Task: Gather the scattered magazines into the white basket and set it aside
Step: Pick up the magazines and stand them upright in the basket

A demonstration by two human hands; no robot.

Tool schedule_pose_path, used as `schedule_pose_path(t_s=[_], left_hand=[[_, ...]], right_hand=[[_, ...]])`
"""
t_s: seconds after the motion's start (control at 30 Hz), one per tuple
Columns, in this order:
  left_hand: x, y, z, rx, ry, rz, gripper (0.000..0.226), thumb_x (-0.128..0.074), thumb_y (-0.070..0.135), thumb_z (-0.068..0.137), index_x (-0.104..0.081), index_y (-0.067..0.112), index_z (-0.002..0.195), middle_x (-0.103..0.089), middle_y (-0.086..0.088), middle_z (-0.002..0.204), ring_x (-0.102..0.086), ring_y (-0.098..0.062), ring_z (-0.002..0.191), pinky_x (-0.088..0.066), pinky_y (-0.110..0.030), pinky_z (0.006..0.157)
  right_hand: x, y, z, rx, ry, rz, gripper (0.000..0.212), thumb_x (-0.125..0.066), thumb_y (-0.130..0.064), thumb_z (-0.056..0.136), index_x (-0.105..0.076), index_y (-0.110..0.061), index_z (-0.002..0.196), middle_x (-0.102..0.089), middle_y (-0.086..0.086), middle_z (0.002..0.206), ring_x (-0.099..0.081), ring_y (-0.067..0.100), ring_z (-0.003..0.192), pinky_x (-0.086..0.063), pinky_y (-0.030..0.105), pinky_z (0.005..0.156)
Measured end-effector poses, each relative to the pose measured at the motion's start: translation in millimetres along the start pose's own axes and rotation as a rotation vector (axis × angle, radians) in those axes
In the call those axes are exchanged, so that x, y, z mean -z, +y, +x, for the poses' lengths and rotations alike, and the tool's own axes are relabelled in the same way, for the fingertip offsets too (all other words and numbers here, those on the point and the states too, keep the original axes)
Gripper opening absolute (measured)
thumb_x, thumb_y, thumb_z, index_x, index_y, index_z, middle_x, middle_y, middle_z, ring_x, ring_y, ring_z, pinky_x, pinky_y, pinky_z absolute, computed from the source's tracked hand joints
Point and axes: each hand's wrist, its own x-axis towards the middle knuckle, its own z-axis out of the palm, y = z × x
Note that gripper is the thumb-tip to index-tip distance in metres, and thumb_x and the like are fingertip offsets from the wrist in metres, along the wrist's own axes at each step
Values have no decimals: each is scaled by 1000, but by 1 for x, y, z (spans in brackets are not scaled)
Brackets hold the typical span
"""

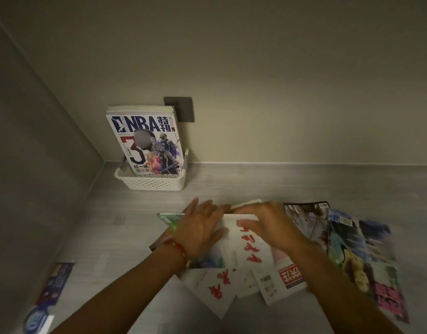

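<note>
A white perforated basket [152,182] stands in the far left corner against the wall, with an NBA magazine [146,143] upright in it and more behind. Nearer me, several magazines lie in a loose overlapping pile on the grey surface. My left hand [200,227] and my right hand [268,225] both rest on the top edge of a white magazine with red characters [249,247], fingers curled over it. A second white one with red characters [214,289] lies below, a colourful one [362,256] to the right.
A blue magazine [54,283] lies apart at the left, close to the side wall. A dark wall socket plate [183,109] sits behind the basket. A green-edged cover [170,216] sticks out under my left hand. Bare grey surface lies between pile and basket.
</note>
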Motion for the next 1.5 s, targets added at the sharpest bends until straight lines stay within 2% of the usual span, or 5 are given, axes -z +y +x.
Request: schedule_pose_path(t_s=[0.2,0.4,0.77,0.9,1.5], left_hand=[[40,-24,-2,336,217,-829,14,-52,26,100,-59,33,110,-68,6,109,-66,-14,102,-61,-24,71],[77,-64,-20,446,306,-1272,28,-50,17,100,-57,14,127,-69,-7,124,-67,-28,113,-59,-53,86],[153,-189,-14,421,590,-825,16,-56,29,97,-65,23,108,-68,4,113,-66,-18,99,-52,-18,71],[171,-237,-2,457,688,-531,25,-63,26,93,-72,10,109,-74,-10,112,-65,-15,85,-40,-9,60],[99,-315,46,764,534,-951,22,-72,16,85,-76,10,106,-75,-8,110,-71,-29,99,-59,-39,87]], right_hand=[[25,-1,22,-190,528,389,45,-69,-45,87,-53,-37,129,-62,-16,127,-59,1,113,-48,23,95],[-14,-20,32,-360,197,754,41,-57,-42,96,-49,-30,134,-67,-14,125,-67,6,107,-58,24,79],[11,-124,162,16,540,165,15,-64,-19,91,-72,-9,97,-78,5,94,-63,-5,55,-41,4,44],[6,-145,214,-41,546,123,24,-59,-26,94,-72,-7,101,-75,7,113,-70,7,75,-43,-1,50],[-78,-105,287,-337,344,105,31,-53,-22,99,-66,-3,120,-68,14,125,-68,31,106,-54,26,83]])
